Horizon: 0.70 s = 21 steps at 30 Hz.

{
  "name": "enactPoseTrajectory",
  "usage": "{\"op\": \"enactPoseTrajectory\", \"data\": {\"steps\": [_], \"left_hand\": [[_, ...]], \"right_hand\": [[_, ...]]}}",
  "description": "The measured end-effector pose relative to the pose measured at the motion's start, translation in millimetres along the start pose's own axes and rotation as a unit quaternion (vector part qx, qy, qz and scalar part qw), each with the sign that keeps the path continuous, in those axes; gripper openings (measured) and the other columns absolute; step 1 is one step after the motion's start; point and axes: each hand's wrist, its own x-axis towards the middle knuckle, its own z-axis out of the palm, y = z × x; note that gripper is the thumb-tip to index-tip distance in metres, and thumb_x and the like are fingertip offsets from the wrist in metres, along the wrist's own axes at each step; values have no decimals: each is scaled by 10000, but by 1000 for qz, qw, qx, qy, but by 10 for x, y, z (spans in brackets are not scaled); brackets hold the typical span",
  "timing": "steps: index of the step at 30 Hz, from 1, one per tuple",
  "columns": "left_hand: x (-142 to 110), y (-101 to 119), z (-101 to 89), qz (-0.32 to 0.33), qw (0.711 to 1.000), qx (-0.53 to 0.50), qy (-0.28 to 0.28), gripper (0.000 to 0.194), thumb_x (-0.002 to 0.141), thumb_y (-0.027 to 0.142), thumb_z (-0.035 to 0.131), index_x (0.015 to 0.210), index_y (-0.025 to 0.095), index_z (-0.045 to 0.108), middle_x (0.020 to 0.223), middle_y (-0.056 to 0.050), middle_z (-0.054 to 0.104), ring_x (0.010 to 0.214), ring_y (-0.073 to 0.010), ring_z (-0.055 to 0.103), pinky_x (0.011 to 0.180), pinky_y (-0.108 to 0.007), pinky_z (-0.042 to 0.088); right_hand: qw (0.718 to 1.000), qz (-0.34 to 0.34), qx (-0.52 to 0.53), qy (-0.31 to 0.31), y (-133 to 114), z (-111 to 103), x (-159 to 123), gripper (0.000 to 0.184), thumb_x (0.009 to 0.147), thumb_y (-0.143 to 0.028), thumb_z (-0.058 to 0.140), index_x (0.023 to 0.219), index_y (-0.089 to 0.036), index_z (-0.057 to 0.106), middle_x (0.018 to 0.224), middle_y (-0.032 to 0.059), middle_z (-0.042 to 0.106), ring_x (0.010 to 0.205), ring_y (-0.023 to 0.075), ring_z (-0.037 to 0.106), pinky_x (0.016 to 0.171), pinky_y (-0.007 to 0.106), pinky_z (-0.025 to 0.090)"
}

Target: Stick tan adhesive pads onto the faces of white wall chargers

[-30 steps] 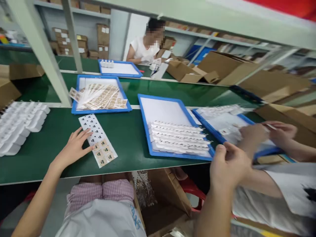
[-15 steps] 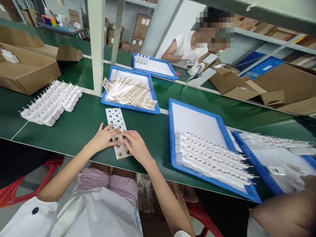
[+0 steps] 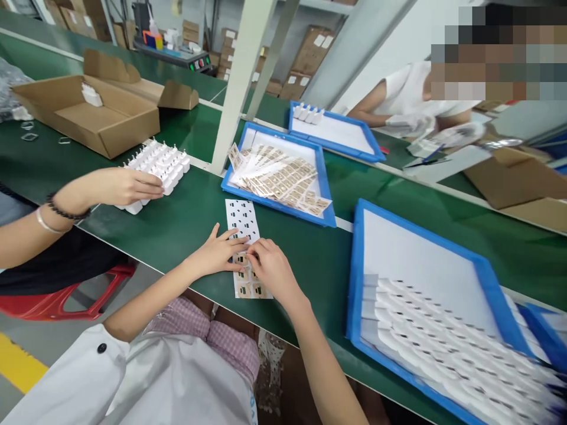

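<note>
A sheet of stickers [image 3: 243,215] lies on the green table in front of me. Its far part is white with dark cut-out marks, and its near part still bears tan stickers [image 3: 243,289]. My left hand [image 3: 218,252] rests flat across the middle of the sheet, fingers spread. On the sheet's right side, my right hand [image 3: 273,270] has thumb and fingertips pinched together at the edge of a tan sticker. The fingers partly hide that sticker. Just beyond the sheet, a blue tray [image 3: 332,217] holds a loose pile of similar sheets.
At left a co-worker's hand [image 3: 119,186] touches rows of white plug-like parts [image 3: 166,156]. Behind them is an open cardboard box [image 3: 128,133]. A large blue tray [image 3: 357,265] of white parts stands at right. Another person sits across the table beyond a metal post [image 3: 239,77].
My view has swung left. A co-worker's hand has come in at the white parts on the left. My right fingers have drawn together into a pinch; my left hand stays on the sheet.
</note>
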Motion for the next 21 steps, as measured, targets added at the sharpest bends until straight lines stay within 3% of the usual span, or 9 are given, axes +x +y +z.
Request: {"op": "enactPoseTrajectory", "data": {"steps": [5,10,13,16,18,20,21], "left_hand": [[-3,-37,19,6,1000,-8,-3,625,962,565,598,1520,309,482,1654,-50,403,1593,-355,236,1265,-713,33],[-3,-68,29,13,1000,-19,-8,646,960,592,585,1529,307,476,1661,-47,385,1601,-358,211,1263,-709,-19],[-3,-71,33,13,1000,-24,-15,685,955,606,584,1548,292,444,1675,-35,353,1607,-360,187,1256,-722,-29],[-7,-59,23,9,1000,-23,-18,733,942,614,601,1568,284,408,1681,-37,337,1611,-360,168,1257,-723,-20],[-36,-41,-9,9,1000,-22,-4,785,916,627,633,1577,279,391,1692,-47,313,1613,-368,151,1265,-715,22],[-110,-21,-66,0,999,-19,51,780,907,631,643,1565,282,413,1688,-51,334,1606,-363,179,1280,-678,115],[-168,-13,-101,-15,995,-15,96,730,921,621,631,1543,286,450,1666,-51,386,1590,-345,232,1284,-632,191]], "right_hand": [[998,-33,-50,21,-81,-46,-128,256,1015,-166,412,836,-203,591,888,117,649,824,263,548,721,379,403],[979,-87,-176,63,-152,-88,-291,270,1028,-148,414,826,-201,585,817,102,622,778,253,520,689,364,387],[977,-90,-176,76,-162,-158,-361,248,1025,-144,418,838,-200,570,825,102,625,776,249,532,682,355,397],[987,-49,-99,113,-143,-296,-431,229,1040,-206,409,861,-208,552,852,98,629,770,239,544,659,343,400],[989,7,25,147,-117,-382,-495,227,1048,-292,423,870,-222,545,852,75,619,751,219,556,645,326,406],[962,87,189,176,-93,-411,-579,264,1030,-412,482,846,-235,548,809,41,599,717,197,563,646,311,425],[935,132,273,185,-85,-395,-626,305,1006,-477,521,819,-238,549,773,26,587,701,190,563,654,309,437]]}}
